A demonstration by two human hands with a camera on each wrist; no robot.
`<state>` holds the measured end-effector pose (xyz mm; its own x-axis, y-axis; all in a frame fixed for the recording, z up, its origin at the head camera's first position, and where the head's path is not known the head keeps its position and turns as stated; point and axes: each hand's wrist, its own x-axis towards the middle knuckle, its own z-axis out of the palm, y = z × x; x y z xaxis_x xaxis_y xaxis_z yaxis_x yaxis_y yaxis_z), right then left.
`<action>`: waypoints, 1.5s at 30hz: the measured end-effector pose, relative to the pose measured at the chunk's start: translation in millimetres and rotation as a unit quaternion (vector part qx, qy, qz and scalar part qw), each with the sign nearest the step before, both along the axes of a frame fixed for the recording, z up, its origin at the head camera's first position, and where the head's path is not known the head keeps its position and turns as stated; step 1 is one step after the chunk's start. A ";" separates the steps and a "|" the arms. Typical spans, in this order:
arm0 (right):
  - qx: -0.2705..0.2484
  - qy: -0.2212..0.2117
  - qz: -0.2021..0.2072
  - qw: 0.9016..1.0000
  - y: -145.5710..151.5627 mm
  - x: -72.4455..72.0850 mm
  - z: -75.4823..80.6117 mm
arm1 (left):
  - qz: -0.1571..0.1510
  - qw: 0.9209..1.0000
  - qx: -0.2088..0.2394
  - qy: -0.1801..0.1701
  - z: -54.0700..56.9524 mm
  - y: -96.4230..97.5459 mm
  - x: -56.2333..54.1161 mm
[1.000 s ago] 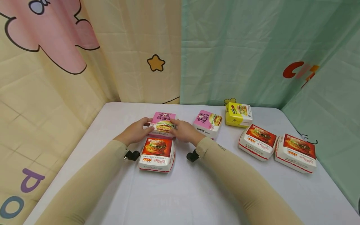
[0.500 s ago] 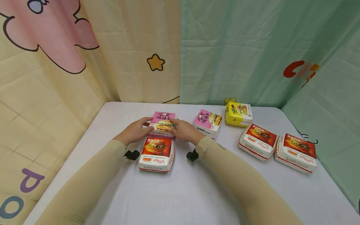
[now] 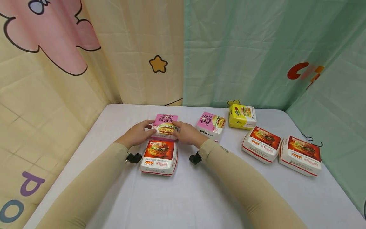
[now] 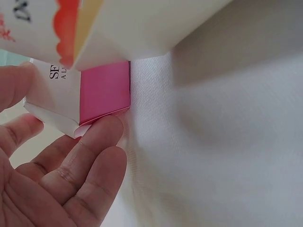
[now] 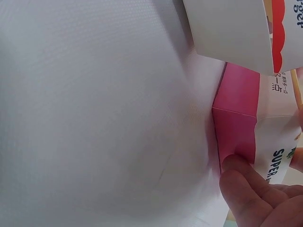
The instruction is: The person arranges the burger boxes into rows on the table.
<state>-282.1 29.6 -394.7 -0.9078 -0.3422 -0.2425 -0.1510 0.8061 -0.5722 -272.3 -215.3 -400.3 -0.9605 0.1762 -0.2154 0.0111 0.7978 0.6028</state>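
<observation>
A pink-and-white burger box (image 3: 165,126) lies flat on the table, held from both sides. On its left side, my left hand (image 3: 136,134) grips it with the thumb near the front corner. My right hand (image 3: 188,133) grips the opposite side. In the left wrist view, fingers (image 4: 102,151) reach under the box's pink lower side (image 4: 105,92). Bent fingers (image 5: 244,187) press the pink side wall (image 5: 236,130) in the right wrist view. Right in front of it sits a red-and-white burger box (image 3: 159,156), whose white side shows at the top of both wrist views.
Another pink burger box (image 3: 211,125) stands to the right, turned slightly. Beyond it are a yellow burger box (image 3: 243,117) at the back and two red-and-white burger boxes, one nearer (image 3: 262,143) and one farther right (image 3: 301,156). Curtains (image 3: 240,54) rise behind the white table (image 3: 183,197).
</observation>
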 end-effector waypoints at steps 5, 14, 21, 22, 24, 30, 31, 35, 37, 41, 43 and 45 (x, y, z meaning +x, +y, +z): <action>-0.002 -0.003 -0.001 1.000 -0.2 -0.2 -0.1 | -0.001 1.000 0.004 -0.001 -0.7 -1.7 -0.1; -0.008 -0.011 -0.004 1.000 -0.6 0.1 0.0 | 0.000 1.000 0.008 -0.001 -0.8 -2.8 0.0; -0.005 -0.003 0.005 1.000 -0.3 -0.8 -0.4 | 0.001 1.000 0.008 -0.003 -2.0 -3.6 -0.9; -0.005 -0.003 0.006 1.000 -0.3 -0.9 -0.5 | 0.001 1.000 0.008 -0.003 -2.3 -3.8 -1.2; -0.004 -0.003 0.006 1.000 -0.3 -0.9 -0.3 | 0.000 1.000 0.010 -0.003 -2.7 -4.2 -1.5; -0.007 -0.001 0.005 1.000 -0.5 -0.4 -0.9 | -0.001 1.000 0.011 0.004 -3.1 -4.0 -1.4; -0.006 0.000 0.006 1.000 -0.5 -0.4 -1.0 | -0.001 1.000 0.011 0.004 -3.3 -4.0 -1.5; -0.009 -0.001 0.006 1.000 -0.7 -0.7 -1.4 | -0.001 1.000 0.013 0.002 -3.5 -3.7 -1.7; -0.012 -0.005 0.004 1.000 -0.8 -0.8 -1.4 | -0.001 1.000 0.013 0.000 -3.1 -3.4 -1.2; -0.016 -0.010 0.004 1.000 -0.6 -0.6 -0.8 | 0.001 1.000 0.014 0.001 -2.1 -3.1 0.0; -0.016 -0.008 0.006 1.000 -0.6 -0.6 -0.6 | 0.000 1.000 0.014 0.000 -2.1 -3.3 -0.1; -0.016 -0.003 0.009 1.000 -0.6 -0.7 -0.6 | 0.000 1.000 0.013 0.000 -2.3 -3.6 -0.4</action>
